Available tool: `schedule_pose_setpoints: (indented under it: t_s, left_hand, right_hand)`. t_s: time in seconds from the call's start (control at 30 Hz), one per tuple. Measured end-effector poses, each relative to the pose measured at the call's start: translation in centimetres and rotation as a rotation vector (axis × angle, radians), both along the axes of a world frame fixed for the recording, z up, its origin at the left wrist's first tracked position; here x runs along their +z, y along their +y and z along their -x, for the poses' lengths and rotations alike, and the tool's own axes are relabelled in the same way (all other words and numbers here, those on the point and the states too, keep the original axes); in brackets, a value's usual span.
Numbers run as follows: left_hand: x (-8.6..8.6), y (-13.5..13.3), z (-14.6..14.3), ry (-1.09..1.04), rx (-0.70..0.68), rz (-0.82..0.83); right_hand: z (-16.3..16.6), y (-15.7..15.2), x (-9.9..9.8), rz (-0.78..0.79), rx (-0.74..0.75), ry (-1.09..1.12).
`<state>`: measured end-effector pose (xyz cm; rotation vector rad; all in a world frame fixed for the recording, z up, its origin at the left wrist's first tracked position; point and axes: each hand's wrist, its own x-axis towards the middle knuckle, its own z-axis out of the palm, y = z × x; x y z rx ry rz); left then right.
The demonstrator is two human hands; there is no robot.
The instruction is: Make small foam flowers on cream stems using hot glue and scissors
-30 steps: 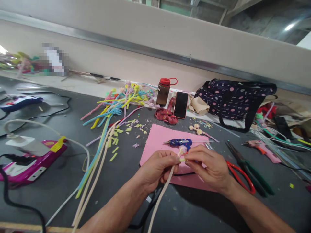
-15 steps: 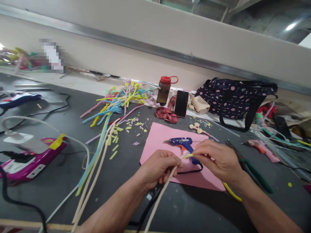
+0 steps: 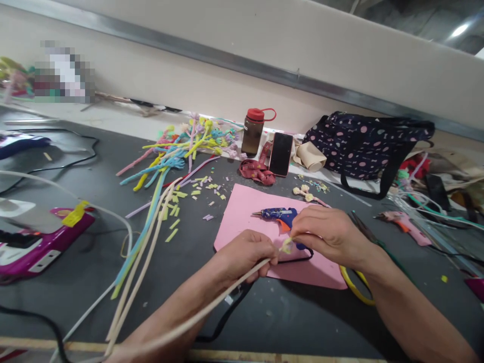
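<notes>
My left hand point(image 3: 245, 257) is closed round a long cream pipe cleaner point(image 3: 204, 307) that runs down toward the table's front edge. My right hand point(image 3: 328, 234) pinches the curled yellowish tip of that pipe cleaner point(image 3: 286, 245), right beside my left fingers. Both hands hover over a pink sheet point(image 3: 245, 212). A blue glue gun point(image 3: 278, 215) lies on the sheet just beyond my fingers, partly hidden by my right hand.
A heap of coloured pipe cleaners point(image 3: 177, 151) and cut bits lies at the back left. A brown bottle point(image 3: 253, 131), phone point(image 3: 280, 154) and dotted bag point(image 3: 359, 146) stand behind. Purple glue gun point(image 3: 34, 242) at left, pink one point(image 3: 404, 224) and pliers at right.
My hands have kept twisting the tip and shifted slightly left and up on the sheet. The pipe cleaner's tail now slants more to the left. The view has tilted down a little.
</notes>
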<state>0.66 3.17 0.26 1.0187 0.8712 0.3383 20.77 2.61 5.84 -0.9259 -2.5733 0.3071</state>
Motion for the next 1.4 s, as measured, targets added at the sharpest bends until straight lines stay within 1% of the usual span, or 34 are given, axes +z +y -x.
schedule_pose_setpoints:
  t_s: [0.37,0.73,1.07,1.23,1.4]
  left_hand:
    - [0.4,-0.1,-0.1,0.025,-0.011,0.008]
    - [0.3,-0.1,-0.1,0.026,-0.009,0.004]
    - [0.1,-0.1,0.0,0.024,-0.04,-0.014]
    - [0.3,-0.3,-0.1,0.034,-0.011,-0.011]
    - [0.5,-0.3,-0.1,0.044,-0.013,-0.02]
  right_hand:
    - [0.1,-0.5,0.1,0.006,0.015,-0.029]
    - [0.3,-0.8,-0.5,-0.089,0.004,-0.074]
    - [0.3,-0.6,-0.4,-0.112,0.027,-0.112]
    - [0.2,-0.8,-0.5,-0.131,0.013,-0.145]
    - [0.3,-1.0,-0.4,-0.143,0.004,-0.149]
